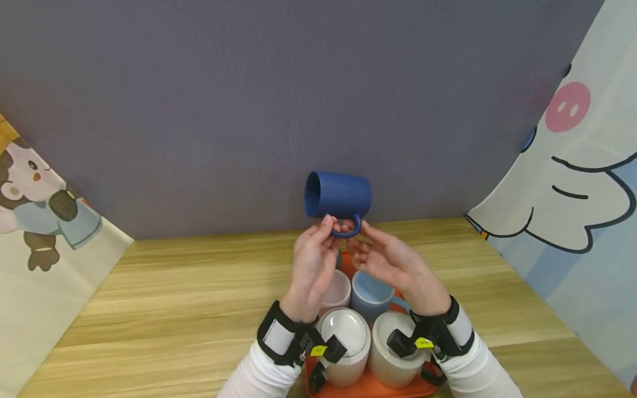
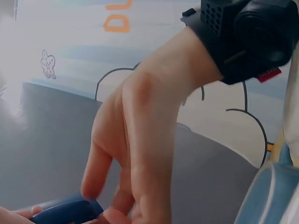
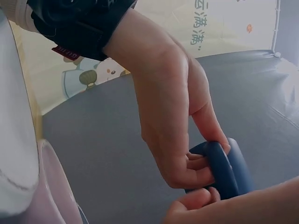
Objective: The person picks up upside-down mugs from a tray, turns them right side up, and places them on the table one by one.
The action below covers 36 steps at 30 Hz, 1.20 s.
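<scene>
A dark blue mug (image 1: 343,194) is held on its side in the air, its mouth facing left and its handle (image 1: 354,229) towards me. My left hand (image 1: 311,265) grips the handle from the left; the right wrist view shows the left fingers (image 3: 198,175) passing through its loop. From the other side my right hand (image 1: 393,262) pinches the far end of the handle. Below the hands stand a pink mug (image 1: 336,290), a light blue mug (image 1: 368,301) and two pale mugs (image 1: 350,367) with pale round tops, partly covered by the wrist cameras.
An orange tray (image 1: 370,387) bears the lower mugs on a wood-grain table (image 1: 199,309). A grey panel (image 1: 224,121) rises behind the mug. Cartoon-printed walls stand at left (image 1: 50,221) and right (image 1: 587,221).
</scene>
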Motion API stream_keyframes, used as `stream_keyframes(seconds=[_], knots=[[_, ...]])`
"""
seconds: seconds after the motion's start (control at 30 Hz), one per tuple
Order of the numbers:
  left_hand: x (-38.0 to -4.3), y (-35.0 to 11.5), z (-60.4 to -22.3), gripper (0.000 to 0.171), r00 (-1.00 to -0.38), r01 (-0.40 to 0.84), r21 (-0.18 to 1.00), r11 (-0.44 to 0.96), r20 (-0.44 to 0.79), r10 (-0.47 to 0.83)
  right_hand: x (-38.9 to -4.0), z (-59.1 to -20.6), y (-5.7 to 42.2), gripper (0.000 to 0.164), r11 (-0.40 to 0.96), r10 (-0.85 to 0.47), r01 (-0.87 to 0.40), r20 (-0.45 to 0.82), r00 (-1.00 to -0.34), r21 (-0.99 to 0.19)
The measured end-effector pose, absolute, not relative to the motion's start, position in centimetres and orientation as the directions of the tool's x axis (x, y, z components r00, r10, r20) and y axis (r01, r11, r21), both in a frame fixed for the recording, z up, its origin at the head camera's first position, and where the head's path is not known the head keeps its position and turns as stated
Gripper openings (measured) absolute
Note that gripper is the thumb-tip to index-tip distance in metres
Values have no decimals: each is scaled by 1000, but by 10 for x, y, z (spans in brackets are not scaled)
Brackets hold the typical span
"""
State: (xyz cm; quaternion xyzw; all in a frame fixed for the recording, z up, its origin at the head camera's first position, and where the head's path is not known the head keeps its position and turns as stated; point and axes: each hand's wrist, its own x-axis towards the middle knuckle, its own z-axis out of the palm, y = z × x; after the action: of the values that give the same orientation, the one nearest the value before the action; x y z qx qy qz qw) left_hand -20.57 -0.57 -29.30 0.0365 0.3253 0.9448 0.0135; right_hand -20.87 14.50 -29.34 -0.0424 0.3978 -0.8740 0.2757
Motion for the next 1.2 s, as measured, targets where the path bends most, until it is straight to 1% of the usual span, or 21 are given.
stream_keyframes(seconds=[0.07, 0.13, 0.2, 0.27, 0.33, 0.43, 0.53, 0.63, 0.73, 0.87, 1.07, 1.2], knots=[[-208, -9, -294, 28, -997, 5, 625, -780, 67, 47, -210, -294, 147, 31, -503, -533, 437, -131, -836, -746], [-210, -13, -294, 27, -996, 25, 637, -770, 83, 37, -212, -293, 150, 41, -460, -544, 405, -110, -832, -790], [-213, -18, -293, 27, -995, 50, 646, -762, 99, 19, -213, -291, 152, 54, -403, -541, 345, -83, -837, -848], [-215, -23, -294, 26, -993, 83, 660, -747, 116, -7, -212, -289, 156, 61, -329, -531, 255, -46, -846, -909], [-217, -28, -295, 27, -991, 116, 677, -727, 129, -37, -211, -288, 160, 63, -230, -503, 134, 0, -864, -964], [-221, -38, -298, 28, -986, 159, 705, -691, 142, -82, -209, -287, 167, 60, -86, -422, -39, 72, -904, -996], [-224, -49, -303, 28, -983, 181, 728, -661, 142, -113, -207, -287, 173, 58, 62, -305, -141, 116, -945, -988], [-228, -59, -307, 28, -983, 184, 745, -642, 131, -130, -206, -286, 178, 57, 169, -206, -169, 133, -970, -971], [-231, -67, -310, 29, -983, 179, 751, -636, 112, -145, -207, -287, 184, 56, 229, -151, -169, 136, -979, -959], [-235, -75, -314, 31, -983, 172, 748, -641, 86, -163, -207, -287, 192, 58, 259, -129, -171, 142, -982, -951], [-239, -84, -319, 32, -978, 177, 756, -630, 62, -201, -209, -292, 201, 59, 376, -99, -162, 134, -986, -912], [-243, -90, -324, 32, -973, 181, 765, -618, 47, -227, -213, -299, 205, 60, 430, -89, -146, 120, -989, -891]])
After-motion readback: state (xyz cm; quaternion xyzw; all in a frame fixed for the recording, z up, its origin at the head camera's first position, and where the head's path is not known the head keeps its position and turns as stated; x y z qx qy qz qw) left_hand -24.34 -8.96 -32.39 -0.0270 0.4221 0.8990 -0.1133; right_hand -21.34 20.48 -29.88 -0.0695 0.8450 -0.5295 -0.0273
